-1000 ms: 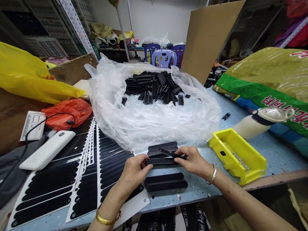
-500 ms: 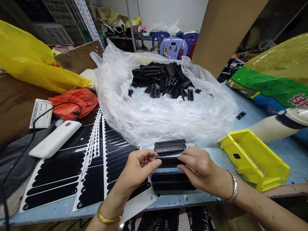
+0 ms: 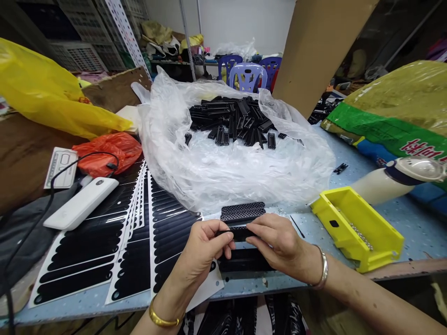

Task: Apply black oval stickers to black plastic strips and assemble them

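Note:
Between my two hands is a black strip with a textured upper face (image 3: 240, 233), level above the table. My left hand (image 3: 206, 244) pinches its left end between thumb and fingers. At the other end, the thumb and fingers of my right hand (image 3: 281, 239) are closed on it. Just beyond lie black strips with a crosshatched face (image 3: 243, 212), side by side. Smooth black strips (image 3: 244, 261) lie on the near side, partly covered by my right hand. To the left are white sheets of black rounded stickers (image 3: 171, 232).
A clear plastic bag (image 3: 223, 172) holds a heap of black plastic pieces (image 3: 240, 116). At right are a yellow bin (image 3: 380, 232) with small metal parts, a bottle (image 3: 377, 186) and a large printed sack (image 3: 387, 107). A white power bank (image 3: 82, 202) lies on sheets at left.
My right hand has shifted slightly left with the strip, and the fingers of my left hand have closed further around its end. The view has turned a little to the right.

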Available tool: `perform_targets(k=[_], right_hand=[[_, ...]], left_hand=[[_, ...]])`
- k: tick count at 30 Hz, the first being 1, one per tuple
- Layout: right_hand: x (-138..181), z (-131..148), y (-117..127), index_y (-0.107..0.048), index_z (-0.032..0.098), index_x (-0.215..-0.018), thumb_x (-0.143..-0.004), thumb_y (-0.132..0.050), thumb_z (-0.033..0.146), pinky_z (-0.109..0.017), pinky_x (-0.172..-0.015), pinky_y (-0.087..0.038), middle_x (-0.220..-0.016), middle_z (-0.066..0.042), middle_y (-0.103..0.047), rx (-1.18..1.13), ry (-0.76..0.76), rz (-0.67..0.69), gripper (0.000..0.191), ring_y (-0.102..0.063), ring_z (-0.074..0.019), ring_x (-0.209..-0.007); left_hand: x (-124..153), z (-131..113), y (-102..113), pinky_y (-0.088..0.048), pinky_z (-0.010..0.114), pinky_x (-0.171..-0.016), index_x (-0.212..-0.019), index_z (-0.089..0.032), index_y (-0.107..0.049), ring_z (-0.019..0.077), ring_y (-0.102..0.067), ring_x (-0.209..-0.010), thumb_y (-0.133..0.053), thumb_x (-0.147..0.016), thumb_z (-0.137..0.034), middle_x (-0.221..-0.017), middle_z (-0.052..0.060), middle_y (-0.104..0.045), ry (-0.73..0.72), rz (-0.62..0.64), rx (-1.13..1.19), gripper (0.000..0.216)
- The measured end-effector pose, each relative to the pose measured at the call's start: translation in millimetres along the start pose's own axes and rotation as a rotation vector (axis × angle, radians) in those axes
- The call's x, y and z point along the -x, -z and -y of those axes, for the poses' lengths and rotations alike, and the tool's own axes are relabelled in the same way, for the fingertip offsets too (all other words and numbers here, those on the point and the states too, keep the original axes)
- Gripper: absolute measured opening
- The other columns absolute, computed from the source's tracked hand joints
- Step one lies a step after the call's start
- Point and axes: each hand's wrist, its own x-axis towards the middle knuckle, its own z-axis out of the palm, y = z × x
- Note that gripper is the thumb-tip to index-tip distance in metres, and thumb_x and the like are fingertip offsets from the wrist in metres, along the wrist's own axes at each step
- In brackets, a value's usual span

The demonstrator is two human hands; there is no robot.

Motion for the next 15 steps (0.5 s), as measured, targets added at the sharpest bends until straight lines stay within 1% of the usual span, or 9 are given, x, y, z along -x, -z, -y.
perform_targets(k=[2,4,6,9,11,13,15], right_hand=[[0,1,-3,-0.064,0.012,-0.096,-0.089,-0.056,0.008,-0.031,-0.059,-0.048,-0.080,-0.010,-0.068,0.030,0.018,-0.011,0.011,-0.061,-0.0188,-0.068],[2,2,-3,-0.064,0.011,-0.094,-0.089,-0.056,0.007,-0.031,-0.058,-0.047,-0.077,-0.010,-0.067,0.062,0.032,-0.013,0.010,-0.059,-0.0190,-0.066],[4,2,-2,-0.064,0.011,-0.094,-0.090,-0.055,0.007,-0.031,-0.057,-0.046,-0.075,-0.010,-0.066,0.089,0.037,-0.006,0.011,-0.058,-0.0188,-0.064],[8,-5,2,-0.064,0.011,-0.098,-0.090,-0.054,0.006,-0.031,-0.057,-0.047,-0.074,-0.009,-0.066,0.088,0.032,-0.001,0.013,-0.058,-0.0185,-0.064],[11,-12,4,-0.064,0.013,-0.100,-0.091,-0.054,0.008,-0.030,-0.060,-0.050,-0.077,-0.009,-0.068,0.069,0.019,0.027,0.014,-0.061,-0.0185,-0.067],[14,-18,4,-0.065,0.013,-0.100,-0.092,-0.054,0.012,-0.031,-0.064,-0.054,-0.083,-0.011,-0.069,0.055,-0.003,0.072,0.013,-0.065,-0.0192,-0.073],[16,-23,2,-0.066,0.013,-0.097,-0.093,-0.053,0.013,-0.031,-0.066,-0.056,-0.087,-0.012,-0.070,0.054,-0.030,0.102,0.013,-0.067,-0.0201,-0.077]], left_hand=[[0,2,0,-0.027,0.016,-0.040,-0.066,-0.012,-0.065,0.0076,-0.053,-0.044,-0.069,-0.074,-0.026,-0.058,0.005,-0.067,-0.005,0.002,-0.027,0.017],[-1,3,3,-0.028,0.017,-0.039,-0.065,-0.011,-0.067,0.0083,-0.053,-0.043,-0.069,-0.074,-0.028,-0.057,0.005,-0.066,-0.031,-0.031,-0.114,0.020],[-3,5,8,-0.030,0.018,-0.039,-0.071,-0.011,-0.070,0.0089,-0.053,-0.042,-0.070,-0.075,-0.032,-0.056,0.004,-0.066,-0.071,-0.119,-0.194,0.022],[-5,8,21,-0.037,0.020,-0.041,-0.088,-0.011,-0.071,0.0094,-0.054,-0.041,-0.067,-0.076,-0.036,-0.057,0.002,-0.066,-0.143,-0.295,-0.205,0.028],[-6,11,29,-0.041,0.021,-0.044,-0.089,-0.012,-0.071,0.0094,-0.054,-0.041,-0.067,-0.075,-0.035,-0.057,0.000,-0.064,-0.177,-0.358,-0.209,0.027],[-7,16,33,-0.043,0.021,-0.046,-0.085,-0.012,-0.071,0.0096,-0.053,-0.043,-0.068,-0.071,-0.031,-0.054,-0.001,-0.061,-0.176,-0.341,-0.251,0.024],[-8,22,34,-0.043,0.021,-0.047,-0.085,-0.012,-0.073,0.0099,-0.053,-0.046,-0.069,-0.067,-0.026,-0.054,-0.002,-0.059,-0.155,-0.283,-0.306,0.024]])
